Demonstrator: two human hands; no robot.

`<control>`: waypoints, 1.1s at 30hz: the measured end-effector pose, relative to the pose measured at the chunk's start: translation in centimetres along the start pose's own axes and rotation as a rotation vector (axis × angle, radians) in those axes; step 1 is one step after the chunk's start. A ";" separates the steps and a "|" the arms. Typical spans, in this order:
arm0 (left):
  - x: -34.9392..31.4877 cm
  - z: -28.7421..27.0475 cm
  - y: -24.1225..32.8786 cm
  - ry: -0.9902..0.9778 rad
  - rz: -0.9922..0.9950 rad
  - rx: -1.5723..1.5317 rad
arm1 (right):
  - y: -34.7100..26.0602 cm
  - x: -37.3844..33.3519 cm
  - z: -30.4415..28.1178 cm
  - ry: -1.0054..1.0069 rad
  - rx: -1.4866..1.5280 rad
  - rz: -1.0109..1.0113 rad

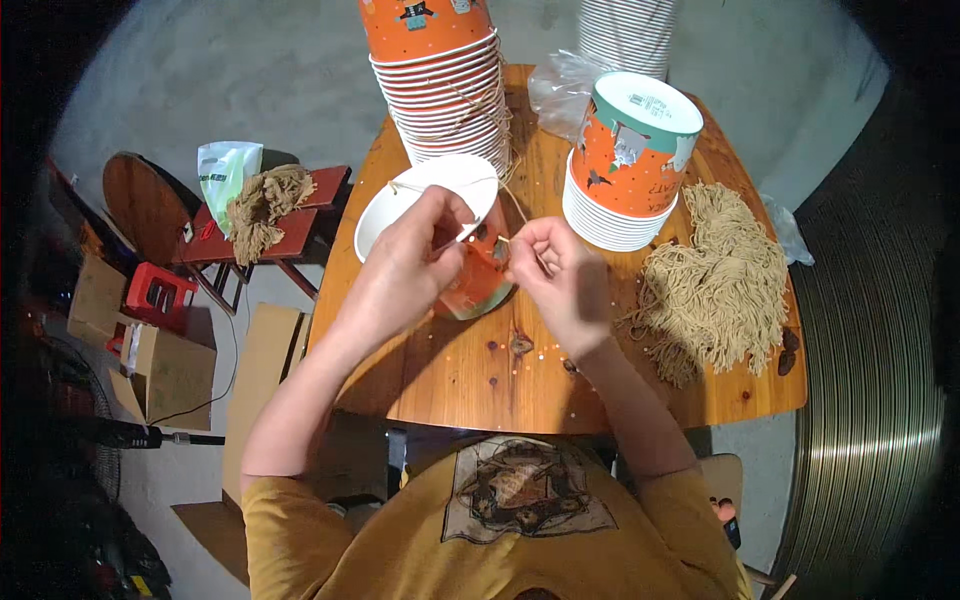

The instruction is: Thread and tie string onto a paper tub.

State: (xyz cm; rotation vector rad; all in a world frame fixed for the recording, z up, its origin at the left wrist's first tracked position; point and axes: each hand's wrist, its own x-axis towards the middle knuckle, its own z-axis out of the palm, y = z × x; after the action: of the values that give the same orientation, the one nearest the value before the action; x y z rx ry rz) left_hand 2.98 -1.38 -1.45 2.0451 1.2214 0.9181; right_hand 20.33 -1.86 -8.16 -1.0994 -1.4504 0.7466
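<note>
The orange bucket (470, 287) tilts, tan cord (516, 203) at its rim.

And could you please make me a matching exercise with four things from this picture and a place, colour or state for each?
1. Cord heap
2. Nearest bucket
3. Right hand
4. Right-hand bucket stack

A. Upside down
B. Fingers bent
C. Tipped, white inside showing
D. Beige

Pairs: 1-D, 2-C, 3-B, 4-A
</note>
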 end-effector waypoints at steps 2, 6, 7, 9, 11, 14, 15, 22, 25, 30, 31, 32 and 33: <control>0.1 -0.4 -0.3 0.010 -0.040 -0.011 | 0.7 0.4 0.7 0.029 0.046 -0.103; 0.3 -1.0 -1.2 -0.015 -0.106 -0.135 | -0.1 0.4 1.7 0.013 -0.023 -0.227; 0.4 -1.1 -1.1 -0.014 -0.108 -0.133 | -0.3 0.3 1.8 0.026 -0.030 -0.272; 0.4 -1.3 -0.8 -0.070 -0.173 -0.178 | -0.6 0.3 2.1 0.041 -0.046 -0.299; 0.4 -1.3 -0.8 -0.083 -0.177 -0.194 | -0.7 0.3 2.2 0.055 -0.064 -0.329; 0.3 -1.6 -1.1 -0.118 -0.199 -0.201 | -0.7 0.3 2.3 0.054 -0.080 -0.322; 0.4 -1.7 -1.2 -0.143 -0.217 -0.191 | -0.8 0.3 2.4 0.054 -0.092 -0.315; 0.3 -1.6 -2.0 -0.145 -0.233 -0.206 | -0.7 0.5 2.5 0.064 -0.137 -0.304; 0.4 -1.6 -1.9 -0.157 -0.222 -0.208 | -0.8 0.5 2.4 0.068 -0.174 -0.300; 0.5 -1.5 -2.1 -0.151 -0.205 -0.165 | -0.6 0.7 2.4 0.059 -0.167 -0.303; 0.6 -1.4 -2.1 -0.151 -0.205 -0.165 | -0.5 0.8 2.4 0.053 -0.155 -0.305; 0.6 -1.4 -2.1 -0.147 -0.203 -0.163 | -0.4 0.8 2.4 0.053 -0.155 -0.305; 0.6 -1.3 -2.1 -0.143 -0.202 -0.160 | -0.3 0.9 2.5 0.057 -0.159 -0.305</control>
State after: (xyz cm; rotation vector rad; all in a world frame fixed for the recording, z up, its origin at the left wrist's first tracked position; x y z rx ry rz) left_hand 1.09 0.23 -2.13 1.7926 1.2102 0.7358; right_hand 17.91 -0.88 -8.00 -0.9792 -1.6036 0.3876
